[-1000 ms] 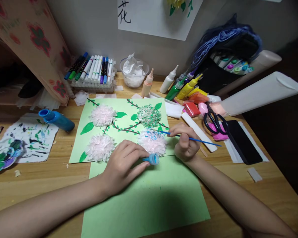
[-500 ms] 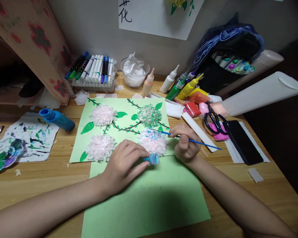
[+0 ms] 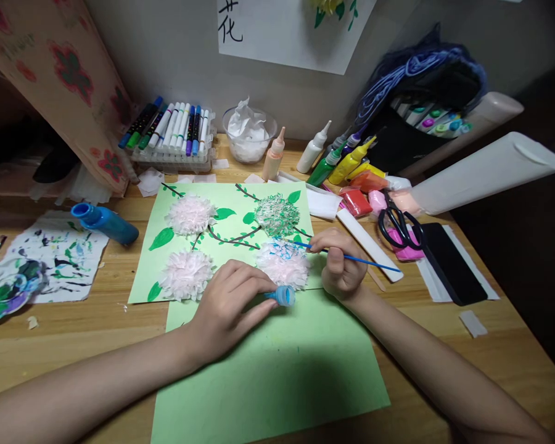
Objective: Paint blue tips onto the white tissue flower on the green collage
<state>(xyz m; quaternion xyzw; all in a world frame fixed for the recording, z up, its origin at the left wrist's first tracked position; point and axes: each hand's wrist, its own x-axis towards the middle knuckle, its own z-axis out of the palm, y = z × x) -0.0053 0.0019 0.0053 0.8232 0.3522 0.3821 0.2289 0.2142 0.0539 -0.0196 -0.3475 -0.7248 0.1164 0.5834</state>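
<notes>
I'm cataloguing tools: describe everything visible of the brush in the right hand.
The brush is slim, with a smooth-looking blue handle. The right hand holds it aslant, handle end to the right, tip at the blue-dabbed top of the lower right pale flower; whether they touch is too small to tell.

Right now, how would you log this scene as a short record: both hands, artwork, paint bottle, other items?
Left hand: holds blue cap, open end outward
Right hand: holds blue paintbrush, tip at blue-dabbed flower; contact unclear
Artwork: green sheet; four ruffled flowers, one green-speckled, two pale pink
Paint bottle: blue, no cap on its neck
Others: markers, scissors, phone
</notes>
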